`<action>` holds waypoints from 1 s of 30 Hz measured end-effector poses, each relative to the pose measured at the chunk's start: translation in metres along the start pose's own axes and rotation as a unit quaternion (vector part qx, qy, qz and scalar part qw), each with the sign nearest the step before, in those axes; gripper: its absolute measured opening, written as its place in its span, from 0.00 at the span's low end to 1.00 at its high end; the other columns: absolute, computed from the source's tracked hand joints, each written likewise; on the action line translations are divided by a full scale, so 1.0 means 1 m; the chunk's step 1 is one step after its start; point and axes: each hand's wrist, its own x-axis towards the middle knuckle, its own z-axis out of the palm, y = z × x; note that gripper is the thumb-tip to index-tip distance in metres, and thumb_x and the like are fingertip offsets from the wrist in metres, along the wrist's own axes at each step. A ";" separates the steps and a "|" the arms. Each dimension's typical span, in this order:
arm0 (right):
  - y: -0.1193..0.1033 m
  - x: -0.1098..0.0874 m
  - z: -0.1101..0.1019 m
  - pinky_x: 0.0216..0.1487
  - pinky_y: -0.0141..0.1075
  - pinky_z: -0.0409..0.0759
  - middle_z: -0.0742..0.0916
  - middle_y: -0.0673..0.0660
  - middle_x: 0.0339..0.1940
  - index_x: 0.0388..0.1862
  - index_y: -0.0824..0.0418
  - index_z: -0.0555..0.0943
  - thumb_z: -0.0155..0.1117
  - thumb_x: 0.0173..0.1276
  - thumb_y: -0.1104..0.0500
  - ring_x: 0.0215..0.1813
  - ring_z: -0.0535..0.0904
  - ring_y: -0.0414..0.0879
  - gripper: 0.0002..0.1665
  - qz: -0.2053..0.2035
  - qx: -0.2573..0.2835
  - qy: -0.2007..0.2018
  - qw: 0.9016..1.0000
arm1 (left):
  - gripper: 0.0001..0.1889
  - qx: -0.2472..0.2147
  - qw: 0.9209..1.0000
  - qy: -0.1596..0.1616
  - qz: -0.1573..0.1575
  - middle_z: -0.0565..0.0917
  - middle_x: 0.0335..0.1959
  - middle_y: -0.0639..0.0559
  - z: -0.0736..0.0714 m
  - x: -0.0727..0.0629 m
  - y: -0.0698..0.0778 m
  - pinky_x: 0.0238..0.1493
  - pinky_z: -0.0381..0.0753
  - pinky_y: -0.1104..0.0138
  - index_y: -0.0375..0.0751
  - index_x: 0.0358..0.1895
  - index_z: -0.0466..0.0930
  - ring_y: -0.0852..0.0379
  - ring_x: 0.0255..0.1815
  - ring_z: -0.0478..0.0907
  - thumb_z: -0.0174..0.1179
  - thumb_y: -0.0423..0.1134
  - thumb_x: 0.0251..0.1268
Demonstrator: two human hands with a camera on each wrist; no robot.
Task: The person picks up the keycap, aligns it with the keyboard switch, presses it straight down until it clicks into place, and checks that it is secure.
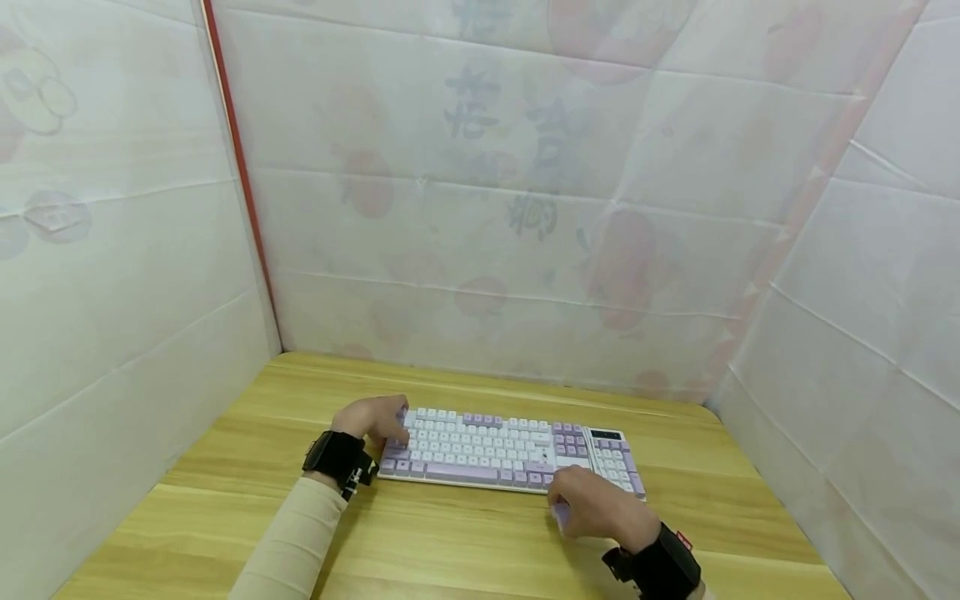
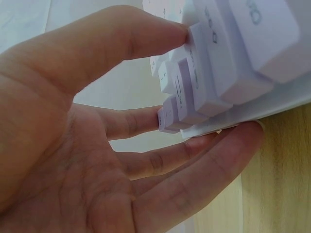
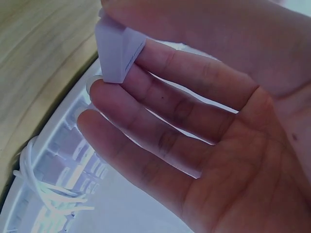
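A white and lilac keyboard [image 1: 480, 454] lies on the wooden table. At its left end, my left hand [image 1: 372, 419] grips it. In the left wrist view, the thumb of the left hand [image 2: 92, 126] presses on the keys [image 2: 199, 73], and the other fingers reach to the keyboard's edge and underside. My right hand [image 1: 596, 504] is at the keyboard's front edge, right of the middle. It pinches a lilac keycap [image 3: 114, 51] between thumb and fingertips, with small print on one side. Part of the keyboard shows behind the right hand [image 3: 194, 131].
A thin white cable [image 1: 592, 454] lies over the keyboard beside the number pad; its looped strands [image 3: 34, 179] show in the right wrist view. White printed sheets [image 1: 480, 208] wall the table [image 1: 465, 546] at the back and both sides. Each wrist wears a black strap [image 1: 667, 567].
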 end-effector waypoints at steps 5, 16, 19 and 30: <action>0.000 0.003 -0.002 0.31 0.28 0.62 0.79 0.47 0.23 0.25 0.57 0.83 0.71 0.47 0.74 0.28 0.61 0.34 0.13 -0.005 -0.004 0.011 1.000 | 0.23 0.005 1.000 0.001 0.000 0.76 0.42 0.46 0.000 -0.001 0.001 0.33 0.71 0.65 0.39 0.53 0.71 0.52 0.34 0.71 0.68 0.33 0.55; 0.002 0.011 -0.006 0.32 0.28 0.62 0.79 0.49 0.21 0.23 0.58 0.83 0.68 0.52 0.75 0.28 0.59 0.34 0.12 -0.029 -0.016 0.039 0.999 | 0.22 0.000 1.000 -0.001 0.003 0.76 0.42 0.45 0.000 -0.002 0.002 0.35 0.72 0.64 0.37 0.53 0.71 0.51 0.36 0.72 0.68 0.32 0.55; 0.000 0.012 -0.008 0.33 0.28 0.68 0.83 0.49 0.25 0.28 0.57 0.86 0.67 0.57 0.74 0.28 0.65 0.34 0.12 -0.021 -0.012 0.030 0.999 | 0.22 -0.005 1.000 -0.002 0.003 0.75 0.41 0.45 0.000 -0.002 0.002 0.34 0.71 0.64 0.38 0.52 0.71 0.51 0.35 0.71 0.68 0.32 0.55; 0.000 0.019 -0.010 0.36 0.28 0.71 0.84 0.49 0.30 0.34 0.57 0.88 0.71 0.59 0.72 0.31 0.69 0.35 0.10 0.000 0.005 0.018 1.000 | 0.22 0.004 1.000 -0.001 0.001 0.76 0.42 0.46 -0.001 -0.003 0.002 0.34 0.72 0.65 0.39 0.53 0.72 0.52 0.35 0.71 0.68 0.32 0.55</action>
